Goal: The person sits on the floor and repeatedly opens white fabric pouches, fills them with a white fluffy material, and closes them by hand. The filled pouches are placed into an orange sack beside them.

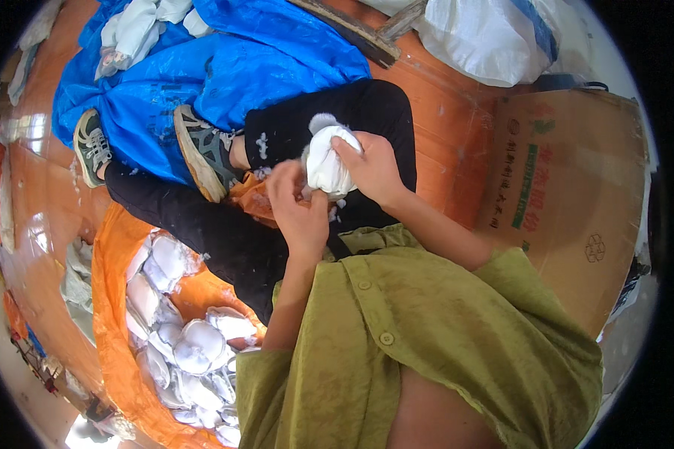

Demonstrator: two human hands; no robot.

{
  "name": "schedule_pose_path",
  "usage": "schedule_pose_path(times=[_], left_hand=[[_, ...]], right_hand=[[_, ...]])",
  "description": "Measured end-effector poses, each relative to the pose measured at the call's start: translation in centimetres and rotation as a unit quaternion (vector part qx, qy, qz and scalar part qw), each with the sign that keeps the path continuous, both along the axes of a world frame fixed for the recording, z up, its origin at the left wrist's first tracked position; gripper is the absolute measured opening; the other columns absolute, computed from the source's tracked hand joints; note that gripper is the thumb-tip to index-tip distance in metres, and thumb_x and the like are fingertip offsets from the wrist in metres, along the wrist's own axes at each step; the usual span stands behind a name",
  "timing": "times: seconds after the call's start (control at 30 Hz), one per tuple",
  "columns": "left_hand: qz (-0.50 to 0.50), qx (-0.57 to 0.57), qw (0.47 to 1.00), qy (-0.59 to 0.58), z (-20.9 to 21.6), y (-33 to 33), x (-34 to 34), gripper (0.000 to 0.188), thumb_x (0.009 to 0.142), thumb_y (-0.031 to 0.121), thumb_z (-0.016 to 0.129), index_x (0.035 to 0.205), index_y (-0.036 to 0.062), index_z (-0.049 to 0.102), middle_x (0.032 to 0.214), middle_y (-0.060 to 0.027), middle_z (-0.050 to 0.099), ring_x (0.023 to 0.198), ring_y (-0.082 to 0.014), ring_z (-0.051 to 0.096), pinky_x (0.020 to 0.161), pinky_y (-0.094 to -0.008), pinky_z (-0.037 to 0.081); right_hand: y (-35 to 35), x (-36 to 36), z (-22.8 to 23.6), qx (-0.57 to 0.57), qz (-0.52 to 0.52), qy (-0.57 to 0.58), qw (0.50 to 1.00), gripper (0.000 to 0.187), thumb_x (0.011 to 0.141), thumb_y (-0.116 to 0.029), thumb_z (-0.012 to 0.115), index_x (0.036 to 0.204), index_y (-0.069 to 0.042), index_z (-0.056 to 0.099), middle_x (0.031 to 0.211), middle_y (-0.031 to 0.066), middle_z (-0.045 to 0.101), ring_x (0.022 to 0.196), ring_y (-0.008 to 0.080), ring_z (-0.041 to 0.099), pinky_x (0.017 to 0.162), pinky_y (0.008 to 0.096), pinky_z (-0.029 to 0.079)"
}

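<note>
Above my lap is a small white stuffed cloth piece (pixel 329 161), rounded, with fluffy grey tufts at its upper end and left edge. My right hand (pixel 371 165) is closed on its right side, the thumb lying across the front. At its lower left is my left hand (pixel 299 209). The left thumb touches the lower edge of the piece; the other left fingers are smeared by motion, so their grip is unclear. Under my left hand an orange bag (pixel 254 198) shows between my legs. Wisps of white fluff cling to my dark trousers.
To my left, an open orange sack (pixel 111 299) holds several white and pale grey rounded cloth pieces (pixel 200 346). A blue sheet (pixel 277 56) with white pieces on it spreads ahead. A cardboard box (pixel 562 202) stands at right, below a white sack (pixel 479 41) and a wooden bar (pixel 348 30).
</note>
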State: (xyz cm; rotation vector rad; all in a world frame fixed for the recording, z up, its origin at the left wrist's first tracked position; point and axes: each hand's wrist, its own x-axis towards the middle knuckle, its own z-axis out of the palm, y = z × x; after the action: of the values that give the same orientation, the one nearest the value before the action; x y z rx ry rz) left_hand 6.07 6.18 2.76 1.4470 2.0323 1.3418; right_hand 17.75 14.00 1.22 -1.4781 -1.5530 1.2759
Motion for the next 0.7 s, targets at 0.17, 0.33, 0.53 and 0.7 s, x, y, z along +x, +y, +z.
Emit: schedule_pose_path(times=[0.17,0.33,0.53,0.7], left_hand=[[-0.015,-0.072,0.975,-0.210,-1.1,-0.7,-0.4,0.036,0.078,-0.007,0.057,0.113,-0.0007,0.052,0.107,-0.0089,0.058,0.098,-0.0145,0.058,0.084,-0.0259,0.046],[0.040,-0.017,0.937,-0.346,-1.0,0.1,0.1,0.036,0.080,-0.008,0.055,0.113,-0.0004,0.047,0.101,-0.0093,0.060,0.093,-0.0141,0.059,0.084,-0.0254,0.046],[-0.055,-0.078,0.939,-0.331,-2.1,-0.2,-1.0,0.039,0.074,-0.012,0.051,0.111,-0.0009,0.043,0.096,-0.0089,0.059,0.089,-0.0146,0.059,0.081,-0.0255,0.046],[-0.070,-0.123,0.808,-0.573,-1.0,-1.1,-0.3,0.038,0.075,-0.011,0.052,0.111,-0.0005,0.045,0.101,-0.0092,0.061,0.092,-0.0134,0.060,0.083,-0.0261,0.047]], right_hand=[[-0.5,0.1,-0.3,-0.044,0.002,0.007,0.999,0.033,0.083,-0.030,0.063,0.079,0.003,0.066,0.067,0.0193,0.062,0.060,0.0296,0.063,0.055,0.0363,0.046],[-0.6,0.0,-0.4,0.026,-0.013,0.015,0.999,0.031,0.082,-0.028,0.064,0.076,0.002,0.065,0.064,0.0182,0.060,0.056,0.0280,0.061,0.053,0.0354,0.045],[-1.1,-0.3,0.4,0.033,-0.027,0.030,0.999,0.030,0.082,-0.028,0.065,0.075,0.002,0.065,0.061,0.0166,0.059,0.052,0.0254,0.059,0.050,0.0350,0.043],[0.0,1.0,-1.5,-0.024,0.040,0.020,0.999,0.030,0.084,-0.026,0.065,0.079,0.003,0.067,0.064,0.0131,0.064,0.054,0.0188,0.061,0.051,0.0313,0.044]])
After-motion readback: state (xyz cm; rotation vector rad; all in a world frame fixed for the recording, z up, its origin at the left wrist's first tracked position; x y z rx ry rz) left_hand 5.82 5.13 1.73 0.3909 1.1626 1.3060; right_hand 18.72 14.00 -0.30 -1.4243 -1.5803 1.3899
